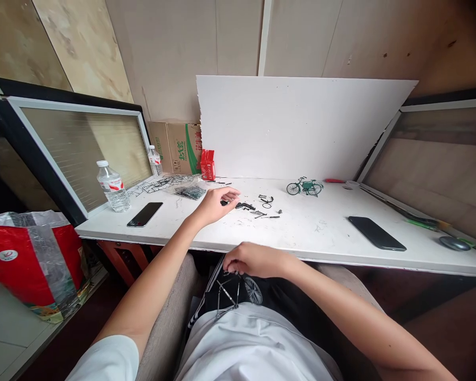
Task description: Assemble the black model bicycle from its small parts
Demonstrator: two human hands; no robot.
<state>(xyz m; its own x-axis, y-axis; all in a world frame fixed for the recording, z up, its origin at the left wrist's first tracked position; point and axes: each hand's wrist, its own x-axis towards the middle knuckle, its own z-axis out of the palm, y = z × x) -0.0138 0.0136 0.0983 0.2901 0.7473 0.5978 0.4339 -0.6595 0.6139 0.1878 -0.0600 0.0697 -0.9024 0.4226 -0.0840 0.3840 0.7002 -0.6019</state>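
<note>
My right hand (254,259) is closed on a thin dark bicycle frame (227,293) with one spoked wheel (253,290), held over my lap below the table edge. Over the white table (301,227), my left hand (218,205) reaches in with bent fingers beside small black parts (246,206); whether it grips one is hidden. More small dark pieces (266,201) lie just to the right of those parts. A complete green model bicycle (304,187) stands upright farther back on the right.
A plastic bag of parts (191,191) and black part frames (162,183) lie at the back left. Phones (145,214) (376,233) rest on both sides. Bottles (113,186), a red box (207,164) and a cardboard box (178,148) stand left; a mouse (455,243) sits right.
</note>
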